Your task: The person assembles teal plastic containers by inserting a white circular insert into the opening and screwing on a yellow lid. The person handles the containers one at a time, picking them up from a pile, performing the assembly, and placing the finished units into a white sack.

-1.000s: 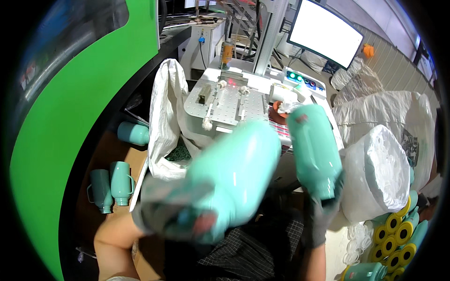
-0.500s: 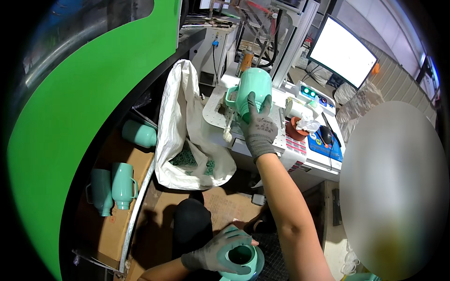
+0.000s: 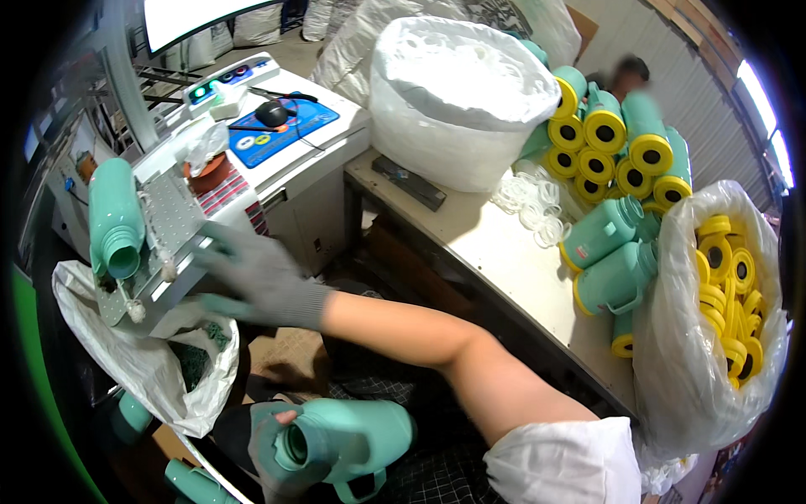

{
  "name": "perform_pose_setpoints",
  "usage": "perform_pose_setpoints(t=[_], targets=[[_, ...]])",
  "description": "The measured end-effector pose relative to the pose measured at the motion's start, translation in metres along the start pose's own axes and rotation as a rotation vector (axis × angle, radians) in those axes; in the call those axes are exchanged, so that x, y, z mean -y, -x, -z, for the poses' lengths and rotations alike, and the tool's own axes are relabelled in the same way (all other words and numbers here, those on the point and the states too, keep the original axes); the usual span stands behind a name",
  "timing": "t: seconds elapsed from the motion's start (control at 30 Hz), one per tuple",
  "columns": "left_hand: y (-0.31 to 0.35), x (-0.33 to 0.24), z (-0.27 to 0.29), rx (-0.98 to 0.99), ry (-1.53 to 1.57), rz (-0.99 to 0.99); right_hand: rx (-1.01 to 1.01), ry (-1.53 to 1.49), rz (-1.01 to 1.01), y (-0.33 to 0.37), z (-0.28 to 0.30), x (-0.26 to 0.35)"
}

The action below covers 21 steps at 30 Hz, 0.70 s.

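In my lap, my left hand (image 3: 275, 449), in a grey-green work glove, is closed around the neck of a mint-green handled jug (image 3: 365, 433). The jug lies tilted, its round mouth towards the left. My right hand (image 3: 256, 273), gloved the same way and slightly blurred, is above the white sack's edge with fingers apart and nothing in them. Left of it, a second green jug (image 3: 113, 202) rests on the perforated metal plate (image 3: 172, 214), mouth facing me. The right hand does not touch that jug.
An open white sack (image 3: 126, 361) holds green shavings. A workbench (image 3: 470, 235) carries white rings (image 3: 533, 202), yellow-based green jugs (image 3: 604, 231), a large white bag (image 3: 453, 118) and a bag of yellow bases (image 3: 672, 353). A mouse (image 3: 273, 113) lies by the control box. Another person is beyond the stacked jugs.
My view has swung right, bringing the workbench in. The right hand has let go of the jug at the plate and drawn back from it. My left hand still holds its jug.
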<state>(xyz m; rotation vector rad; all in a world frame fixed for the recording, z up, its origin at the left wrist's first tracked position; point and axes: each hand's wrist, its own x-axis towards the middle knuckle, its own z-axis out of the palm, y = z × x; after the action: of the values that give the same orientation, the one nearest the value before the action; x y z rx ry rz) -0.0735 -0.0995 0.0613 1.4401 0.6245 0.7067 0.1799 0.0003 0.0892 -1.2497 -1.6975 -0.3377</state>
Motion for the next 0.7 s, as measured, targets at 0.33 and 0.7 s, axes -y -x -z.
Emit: perform_pose_setpoints(t=[0.33,0.7], targets=[[-0.013,0.016,-0.001,0.029,0.065,0.020,-0.335,0.748,-1.064,0.316,0.337,-0.033],[-0.045,-0.026,-0.058,-0.080,-0.031,-0.148,-0.297,0.577,-1.038,0.345,0.355,0.016]])
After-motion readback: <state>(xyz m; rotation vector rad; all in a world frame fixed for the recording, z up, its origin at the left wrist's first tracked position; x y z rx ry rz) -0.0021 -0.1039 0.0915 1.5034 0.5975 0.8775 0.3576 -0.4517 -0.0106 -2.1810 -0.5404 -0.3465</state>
